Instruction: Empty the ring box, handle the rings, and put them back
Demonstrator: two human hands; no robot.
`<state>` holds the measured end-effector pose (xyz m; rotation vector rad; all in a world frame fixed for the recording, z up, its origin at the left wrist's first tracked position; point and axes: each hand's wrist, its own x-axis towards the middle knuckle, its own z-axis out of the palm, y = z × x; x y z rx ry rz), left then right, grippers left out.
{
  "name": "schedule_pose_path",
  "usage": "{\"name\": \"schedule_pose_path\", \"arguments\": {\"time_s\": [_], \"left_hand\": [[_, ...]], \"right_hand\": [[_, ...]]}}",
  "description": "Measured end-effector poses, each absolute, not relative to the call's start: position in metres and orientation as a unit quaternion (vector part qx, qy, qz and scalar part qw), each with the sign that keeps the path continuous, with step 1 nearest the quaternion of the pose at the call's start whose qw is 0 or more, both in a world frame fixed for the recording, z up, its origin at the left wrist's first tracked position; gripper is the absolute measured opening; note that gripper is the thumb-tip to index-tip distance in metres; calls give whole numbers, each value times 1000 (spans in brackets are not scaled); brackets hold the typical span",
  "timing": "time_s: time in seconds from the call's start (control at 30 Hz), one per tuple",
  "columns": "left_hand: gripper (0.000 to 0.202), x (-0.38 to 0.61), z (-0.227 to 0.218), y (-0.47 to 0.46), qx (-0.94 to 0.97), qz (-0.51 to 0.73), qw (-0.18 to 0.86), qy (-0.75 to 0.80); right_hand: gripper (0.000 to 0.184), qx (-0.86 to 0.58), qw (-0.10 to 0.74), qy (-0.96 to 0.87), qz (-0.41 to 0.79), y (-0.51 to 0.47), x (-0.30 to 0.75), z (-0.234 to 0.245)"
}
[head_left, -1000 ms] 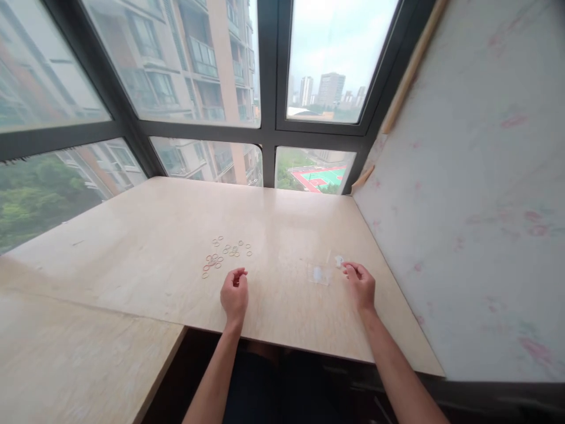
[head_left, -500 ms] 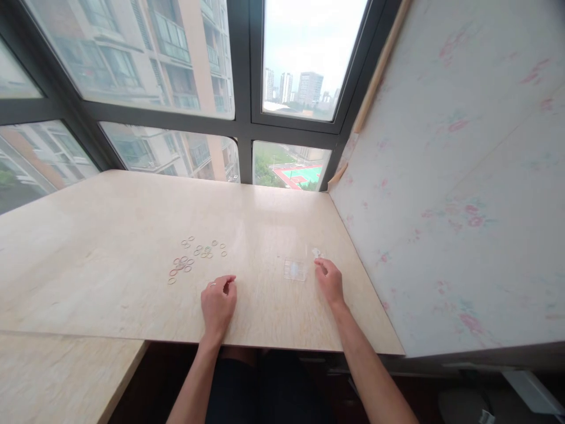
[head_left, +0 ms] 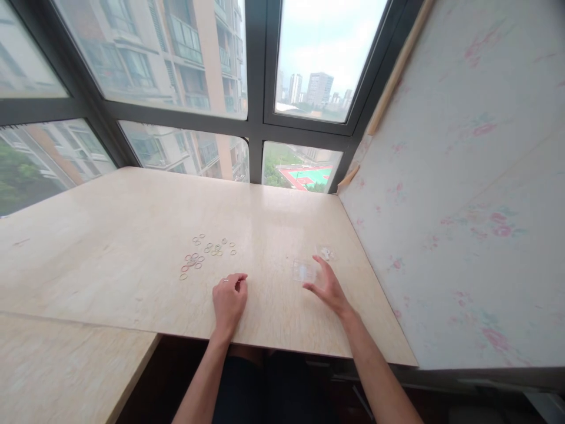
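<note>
One counter section (head_left: 79, 362) meets the main counter top (head_left: 145, 224) to the left of the left fingers, with its corner on the near side. Small reddish rings (head_left: 192, 261) lie in a tight group ahead and left of those fingers; pale rings (head_left: 216, 249), some yellowish, are scattered more nearly straight ahead. The left hand (head_left: 230, 300) rests near the front edge, fingers curled towards the thumb; whether they pinch anything cannot be seen. Counter surface stretches from these fingers rightwards to a clear box (head_left: 303, 271), which lies between the right thumb tip and forefinger tip. The right hand (head_left: 332, 291) is spread wide around the box's right side; contact cannot be told. Small white pieces (head_left: 326, 253) lie just beyond the right forefinger. Any writing on them or the box is too small to read. Farther right, the counter ends against a flowered wall (head_left: 459, 194); ahead of both hands it reaches the window frame (head_left: 256, 123).
</note>
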<state>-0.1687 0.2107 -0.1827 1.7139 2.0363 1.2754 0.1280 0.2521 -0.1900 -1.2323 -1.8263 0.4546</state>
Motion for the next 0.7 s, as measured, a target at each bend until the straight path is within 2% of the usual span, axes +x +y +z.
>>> {"name": "schedule_pose_path", "arguments": {"time_s": [0.1, 0.27, 0.43, 0.6, 0.7], "left_hand": [[23, -169, -183, 210, 575, 440, 99, 682], [22, -171, -183, 208, 555, 462, 134, 679], [23, -171, -182, 206, 550, 462, 146, 680], [22, -172, -184, 205, 549, 466, 157, 675], [21, -173, -185, 205, 547, 474, 160, 671]], "right_hand": [[85, -501, 402, -740, 199, 256, 127, -201], [83, -502, 434, -716, 216, 259, 130, -208], [85, -515, 427, -712, 213, 255, 128, -206], [81, -517, 444, -705, 197, 255, 128, -203], [57, -505, 479, -699, 166, 251, 127, -192]]}}
